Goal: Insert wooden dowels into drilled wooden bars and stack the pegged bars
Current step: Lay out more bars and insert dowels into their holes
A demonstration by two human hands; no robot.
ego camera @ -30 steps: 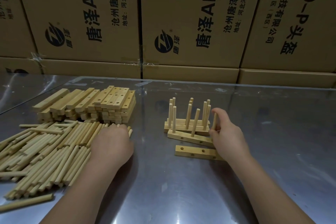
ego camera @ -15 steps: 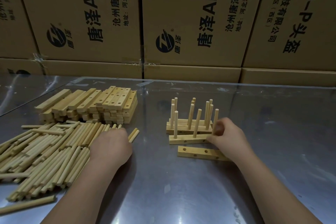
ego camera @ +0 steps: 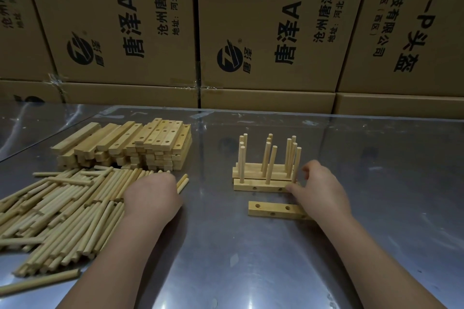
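Note:
A drilled bar with three upright dowels (ego camera: 258, 187) stands on the metal table, pushed against other pegged bars (ego camera: 251, 170) behind it. My right hand (ego camera: 319, 188) holds its right end, thumb on the bar's end and fingers curled by the rightmost dowel (ego camera: 298, 160). In front lies a bare drilled bar (ego camera: 272, 209), partly under my right wrist. My left hand (ego camera: 150, 195) rests knuckles-up on the right edge of the loose dowel pile (ego camera: 62, 208); its fingers are hidden.
A stack of drilled bars (ego camera: 140, 143) sits behind the dowel pile at the left. Cardboard boxes (ego camera: 271, 32) wall off the back of the shiny metal table (ego camera: 251, 258). One dowel (ego camera: 37, 283) lies apart near the front left.
The front pegged bar has slid back and squared up against the pegged bars behind it. My right hand dropped from the dowel to the bar's right end. My left hand shifted slightly on the pile.

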